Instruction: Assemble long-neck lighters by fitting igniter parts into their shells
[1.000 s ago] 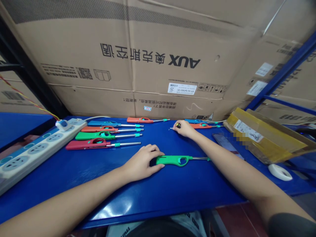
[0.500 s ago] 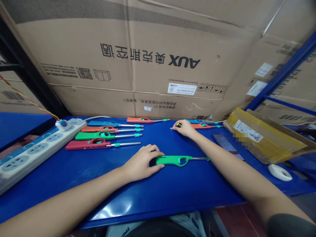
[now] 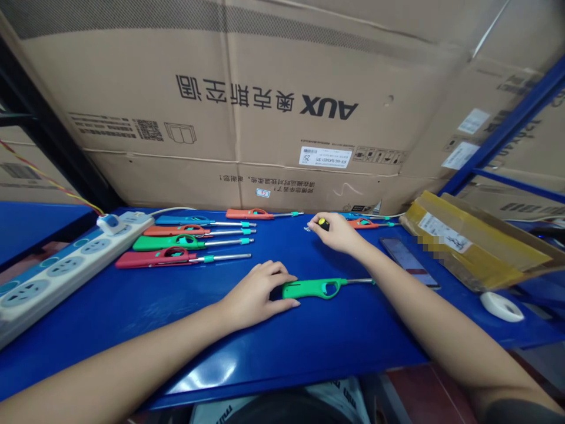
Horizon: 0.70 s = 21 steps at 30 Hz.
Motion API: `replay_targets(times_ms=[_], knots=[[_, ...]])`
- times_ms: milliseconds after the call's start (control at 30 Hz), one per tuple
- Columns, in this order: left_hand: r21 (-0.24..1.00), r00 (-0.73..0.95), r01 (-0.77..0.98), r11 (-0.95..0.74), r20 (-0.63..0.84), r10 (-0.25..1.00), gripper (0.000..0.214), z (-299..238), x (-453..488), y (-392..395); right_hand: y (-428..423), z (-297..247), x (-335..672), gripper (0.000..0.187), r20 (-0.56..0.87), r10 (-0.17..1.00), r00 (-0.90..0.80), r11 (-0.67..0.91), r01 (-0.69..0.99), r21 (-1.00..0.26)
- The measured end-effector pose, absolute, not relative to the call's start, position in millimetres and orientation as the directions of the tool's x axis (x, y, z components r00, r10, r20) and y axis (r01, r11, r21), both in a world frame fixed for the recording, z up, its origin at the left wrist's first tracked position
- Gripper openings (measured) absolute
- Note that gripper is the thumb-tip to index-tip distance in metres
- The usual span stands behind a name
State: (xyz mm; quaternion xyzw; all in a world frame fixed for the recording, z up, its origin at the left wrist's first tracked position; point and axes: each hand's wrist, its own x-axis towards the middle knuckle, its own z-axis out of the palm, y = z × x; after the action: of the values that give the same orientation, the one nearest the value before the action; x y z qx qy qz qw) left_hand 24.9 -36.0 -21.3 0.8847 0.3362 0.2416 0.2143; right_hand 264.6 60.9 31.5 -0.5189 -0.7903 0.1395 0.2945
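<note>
A green gas lighter [image 3: 311, 288] with a long metal nozzle lies flat on the blue tabletop [image 3: 251, 353]. My left hand [image 3: 260, 294] grips its rear end between thumb and fingers. Further back, my right hand [image 3: 338, 231] is closed around a small screwdriver with a yellow-and-black handle [image 3: 324, 224]; most of it is hidden in the palm. Its fingertips are at a few tiny metal pieces, apparently screws [image 3: 307, 229], on the table. Behind that hand lie an orange lighter [image 3: 364, 224] and a blue lighter [image 3: 346, 216], both partly covered.
On the left, several lighters lie in a row, a red lighter [image 3: 154, 258] nearest, beside a white power strip [image 3: 75, 265]. Another orange lighter [image 3: 247, 213] rests against the large cardboard box [image 3: 265, 135]. To the right are a phone [image 3: 408, 259], a yellow-taped carton [image 3: 477, 247] and a white oval object [image 3: 502, 307].
My right hand has turned so that the screwdriver's yellow end shows more, its fingertips still by the tiny pieces. My left hand and the green lighter have shifted slightly right.
</note>
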Motion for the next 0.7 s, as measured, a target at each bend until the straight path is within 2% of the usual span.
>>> replay_targets(times_ms=[100,233,333,433,500,600,700], knots=[[0.613,0.604,0.459,-0.643,0.315,0.732,0.043,-21.5,25.8,-36.0,35.0,33.8,257.9,0.017,0.366,0.865,-0.343,0.497,0.678,-0.542],[0.692,0.447,0.435,-0.576,0.39,0.805,0.039,-20.0,25.0,-33.5,4.6,28.8,248.8,0.015,0.415,0.78,-0.468,0.625,0.585,-0.517],[0.684,0.395,0.419,-0.597,0.455,0.798,0.032,-19.2,24.6,-32.2,-10.7,22.5,244.9,0.011,0.44,0.673,-0.594,0.738,0.57,-0.36],[0.655,0.41,0.403,-0.639,0.495,0.766,0.018,-19.5,24.8,-32.3,-17.6,17.2,244.0,0.011,0.375,0.596,-0.709,0.798,0.576,-0.18],[0.635,0.431,0.393,-0.665,0.511,0.743,0.01,-20.0,24.7,-32.5,-18.7,14.8,244.1,0.013,0.344,0.546,-0.764,0.833,0.538,-0.127],[0.625,0.441,0.386,-0.678,0.521,0.731,0.008,-20.7,23.6,-31.8,-18.2,13.2,243.9,0.013,0.331,0.519,-0.788,0.853,0.499,-0.151],[0.624,0.437,0.382,-0.682,0.528,0.728,0.007,-20.0,22.2,-30.4,-17.4,17.0,244.2,0.008,0.446,0.558,-0.7,0.83,0.469,-0.303]])
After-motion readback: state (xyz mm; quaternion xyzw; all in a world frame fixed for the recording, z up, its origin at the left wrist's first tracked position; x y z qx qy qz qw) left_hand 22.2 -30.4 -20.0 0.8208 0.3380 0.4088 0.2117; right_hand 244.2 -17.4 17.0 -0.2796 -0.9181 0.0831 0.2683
